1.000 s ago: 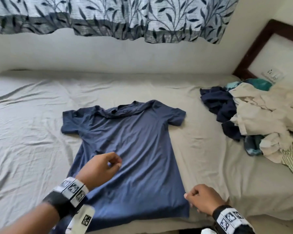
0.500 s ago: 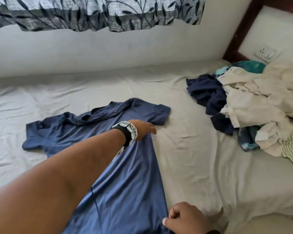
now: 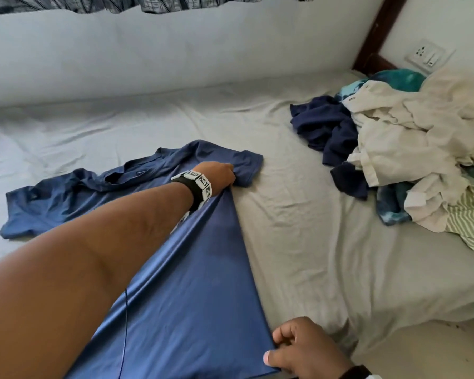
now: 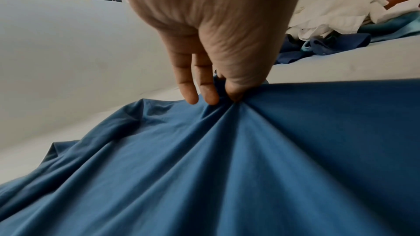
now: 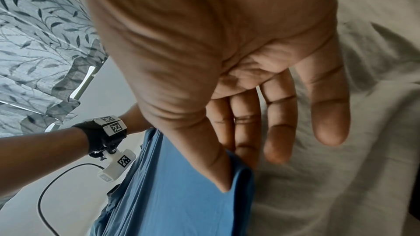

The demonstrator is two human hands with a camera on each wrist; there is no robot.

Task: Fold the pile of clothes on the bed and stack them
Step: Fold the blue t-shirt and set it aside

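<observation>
A blue t-shirt [image 3: 197, 283] lies front up on the bed, its collar toward the wall. My left hand [image 3: 230, 176] reaches across it and pinches a bunch of its fabric at the right armpit, just below the right sleeve. The left wrist view shows folds in the blue t-shirt [image 4: 227, 168] fanning out from the pinch of my left hand [image 4: 218, 100]. My right hand [image 3: 274, 348] pinches the shirt's bottom right hem corner at the near edge of the bed. In the right wrist view the thumb of my right hand [image 5: 236, 173] lies on top of the blue t-shirt [image 5: 181, 195], with fingers under the corner.
An unfolded pile of clothes [image 3: 408, 149], white, navy, teal and green-striped, lies at the right near the headboard [image 3: 367, 42]. Bare grey bedsheet [image 3: 298, 228] separates shirt and pile. A white wall runs behind the bed, with a socket [image 3: 424, 57] at the right.
My left arm has stretched from the shirt's lower middle across to its right armpit and pinched the fabric there. My right hand has stayed at the hem corner.
</observation>
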